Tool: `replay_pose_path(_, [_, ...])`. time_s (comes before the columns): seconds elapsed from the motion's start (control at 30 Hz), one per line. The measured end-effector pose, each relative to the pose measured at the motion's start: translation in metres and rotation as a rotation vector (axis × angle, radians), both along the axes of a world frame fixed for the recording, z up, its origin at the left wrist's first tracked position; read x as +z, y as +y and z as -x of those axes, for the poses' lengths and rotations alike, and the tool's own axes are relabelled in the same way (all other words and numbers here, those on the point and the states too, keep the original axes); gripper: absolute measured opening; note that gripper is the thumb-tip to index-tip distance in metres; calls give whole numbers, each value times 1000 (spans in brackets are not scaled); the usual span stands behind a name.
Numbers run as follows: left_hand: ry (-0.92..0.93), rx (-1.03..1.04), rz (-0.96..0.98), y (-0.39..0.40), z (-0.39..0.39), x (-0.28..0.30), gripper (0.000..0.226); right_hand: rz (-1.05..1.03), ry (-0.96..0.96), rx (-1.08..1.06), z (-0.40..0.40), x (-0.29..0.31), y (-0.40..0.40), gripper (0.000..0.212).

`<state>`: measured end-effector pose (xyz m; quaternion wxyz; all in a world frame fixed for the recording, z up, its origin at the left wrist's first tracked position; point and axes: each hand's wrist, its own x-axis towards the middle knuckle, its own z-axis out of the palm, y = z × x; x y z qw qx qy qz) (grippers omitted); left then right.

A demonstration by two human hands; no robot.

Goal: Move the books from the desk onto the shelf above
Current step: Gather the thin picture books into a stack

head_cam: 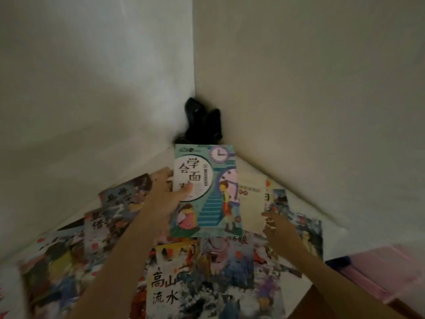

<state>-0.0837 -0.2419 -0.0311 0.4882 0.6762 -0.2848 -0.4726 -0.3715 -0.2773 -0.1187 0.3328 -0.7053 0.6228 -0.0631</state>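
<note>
My left hand (166, 192) holds a teal picture book (207, 203) with a clock and a staircase on its cover, thumb on the front and fingers behind its left edge. The book is lifted, its cover facing me, above several colourful books spread over the white desk (299, 203). My right hand (277, 224) reaches over the books at the right with fingers loosely extended and holds nothing. A cream-covered book (251, 199) lies just behind the teal one. No shelf is in view.
Two white walls meet in a corner behind the desk. A black object (203, 122) stands in that corner. A pink box (391, 268) sits at the right edge. A large book with mountain artwork (184, 284) lies nearest me.
</note>
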Motion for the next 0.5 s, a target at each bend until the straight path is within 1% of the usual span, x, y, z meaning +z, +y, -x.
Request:
replay_pose_path(0.03, [45, -30, 4, -16, 21, -13, 37, 2, -33, -53, 10, -4, -8, 30])
replay_pose_path(0.1, [21, -85, -4, -45, 57, -48, 37, -33, -73, -123, 28, -23, -23, 28])
replay_pose_path(0.17, [-139, -115, -29, -66, 78, -88, 33, -60, -91, -185, 36, -39, -34, 34])
replay_pose_path(0.27, [-425, -91, -79, -81, 81, -139, 29, -92, -135, -258, 23, -40, -43, 16])
replay_pose_path(0.33, [-520, -124, -53, -85, 77, -161, 34, -45, -183, -319, 15, -43, -48, 10])
replay_pose_path(0.37, [-531, -148, -45, -86, 78, -163, 39, -16, -208, -348, 10, -43, -48, 16])
replay_pose_path(0.43, [-569, -202, -79, -86, 83, -162, 56, 26, -263, -394, -2, -46, -43, 41])
replay_pose_path(0.5, [-661, -265, -147, -88, 90, -164, 74, 31, -277, -397, -11, -45, -38, 50])
